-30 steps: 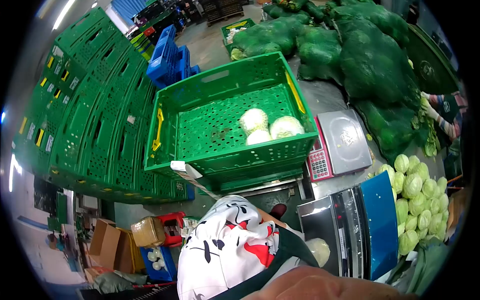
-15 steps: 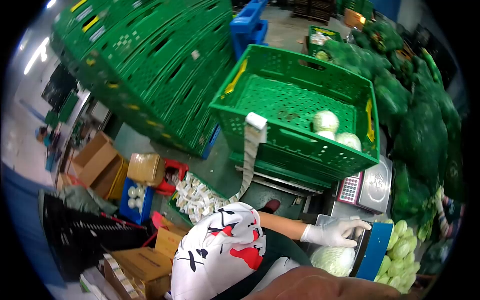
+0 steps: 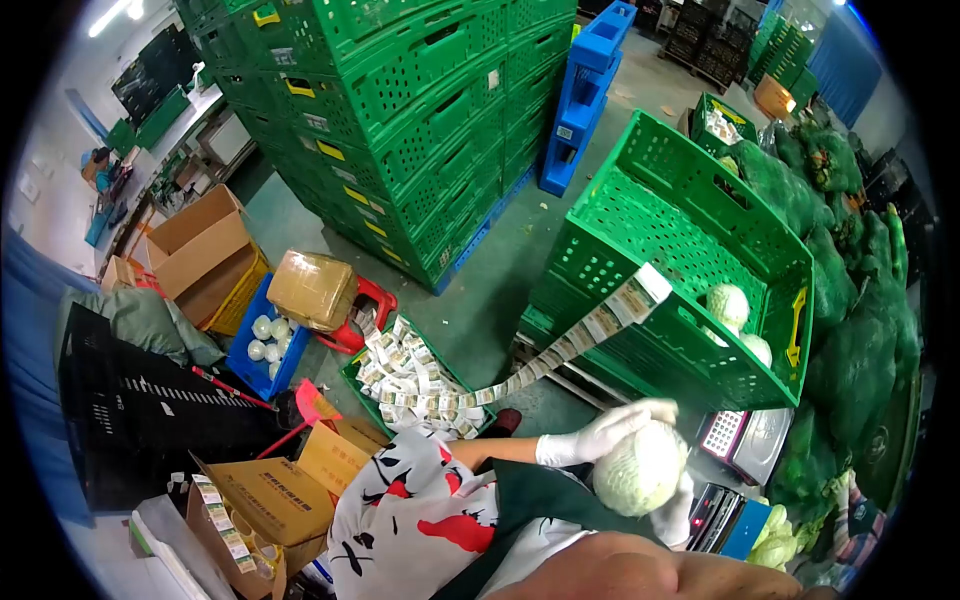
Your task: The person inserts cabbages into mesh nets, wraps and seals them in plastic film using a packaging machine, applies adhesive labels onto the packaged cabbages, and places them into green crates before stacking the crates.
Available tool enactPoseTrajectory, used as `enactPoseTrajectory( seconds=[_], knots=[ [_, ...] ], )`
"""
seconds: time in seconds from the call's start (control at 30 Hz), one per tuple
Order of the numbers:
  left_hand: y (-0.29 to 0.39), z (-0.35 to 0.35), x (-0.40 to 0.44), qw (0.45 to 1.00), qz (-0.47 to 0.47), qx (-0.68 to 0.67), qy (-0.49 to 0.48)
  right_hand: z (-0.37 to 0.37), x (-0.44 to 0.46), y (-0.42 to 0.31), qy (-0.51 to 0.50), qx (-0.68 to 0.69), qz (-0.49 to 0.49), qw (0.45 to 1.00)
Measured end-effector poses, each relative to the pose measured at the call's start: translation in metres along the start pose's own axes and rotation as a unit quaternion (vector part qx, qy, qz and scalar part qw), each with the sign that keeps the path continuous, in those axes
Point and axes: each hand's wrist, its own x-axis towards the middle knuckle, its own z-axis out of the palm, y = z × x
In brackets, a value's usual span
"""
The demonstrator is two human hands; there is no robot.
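Observation:
Both my hands, in white gloves, are around a pale round cabbage (image 3: 640, 468) at the lower right. My left hand (image 3: 605, 435) lies over its upper left side, and my right hand (image 3: 676, 512) supports its lower right side. Up and to the right, a green crate (image 3: 680, 330) holds a few cabbages (image 3: 728, 306). A strip of printed labels (image 3: 560, 350) hangs from the crate's near edge down to a green box full of labels (image 3: 405, 375). Partly behind the cabbage is a dark wrapping machine with a blue panel (image 3: 746, 530).
Tall stacks of green crates (image 3: 420, 130) and a blue pallet (image 3: 585, 95) stand behind. Green net sacks (image 3: 850, 330) line the right, near a pink-edged scale (image 3: 760, 440) and a co-worker's sleeve (image 3: 858, 520). Cardboard boxes (image 3: 275, 500) and a red stool (image 3: 375, 305) are at left.
The view has swung left. My hands have lifted the cabbage from the machine's surface and now hold it between them; half a second ago one gloved hand was above it.

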Motion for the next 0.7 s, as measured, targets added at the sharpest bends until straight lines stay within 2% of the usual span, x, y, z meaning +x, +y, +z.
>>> enactPoseTrajectory(
  seconds=[0.03,0.07,0.1,0.13,0.23,0.3,0.33,0.37,0.4,0.47,0.53,0.57,0.6,0.63,0.67,0.7],
  knots=[
    [0.005,-0.011,-0.003,0.998,0.035,0.024,0.048,0.009,0.016,-0.008,0.015,0.000,0.008,1.000],
    [0.012,-0.020,-0.007,0.992,0.067,0.048,0.097,0.004,0.032,-0.012,-0.013,-0.008,-0.019,1.000],
    [0.023,-0.030,-0.014,0.989,0.060,0.061,0.118,0.002,0.048,-0.022,0.001,-0.005,-0.029,1.000],
    [0.037,-0.040,-0.023,0.986,0.053,0.075,0.138,0.000,0.066,-0.036,-0.032,0.003,-0.058,0.998],
    [0.051,-0.062,-0.057,0.973,0.010,0.117,0.199,0.024,0.119,-0.102,0.022,-0.074,-0.251,0.965],
    [0.044,-0.073,-0.080,0.964,-0.021,0.120,0.235,0.022,0.163,-0.134,0.027,-0.089,-0.239,0.967],
    [0.041,-0.076,-0.091,0.962,-0.029,0.123,0.244,0.029,0.184,-0.146,0.025,-0.111,-0.272,0.956],
    [0.040,-0.077,-0.100,0.959,-0.043,0.130,0.249,0.053,0.194,-0.161,0.065,-0.183,-0.273,0.942],
    [0.037,-0.077,-0.107,0.961,-0.046,0.122,0.242,0.060,0.208,-0.165,0.056,-0.220,-0.320,0.920],
    [0.034,-0.072,-0.114,0.958,-0.091,0.142,0.232,0.058,0.241,-0.176,0.030,-0.476,-0.368,0.798],
    [0.020,-0.071,-0.115,0.956,-0.131,0.148,0.215,0.034,0.282,-0.167,0.067,-0.665,-0.330,0.667],
    [0.012,-0.074,-0.115,0.955,-0.150,0.153,0.203,0.006,0.313,-0.150,0.051,-0.719,-0.468,0.512],
    [0.005,-0.077,-0.114,0.958,-0.157,0.157,0.179,-0.018,0.327,-0.138,0.030,-0.749,-0.574,0.330],
    [0.004,-0.075,-0.111,0.957,-0.175,0.165,0.161,-0.005,0.300,-0.147,0.056,-0.831,-0.362,0.419],
    [0.004,-0.075,-0.105,0.956,-0.191,0.173,0.142,0.018,0.275,-0.156,0.079,-0.855,-0.133,0.495],
    [0.004,-0.076,-0.099,0.952,-0.215,0.182,0.122,0.022,0.267,-0.157,0.118,-0.837,-0.141,0.515]
  ],
)
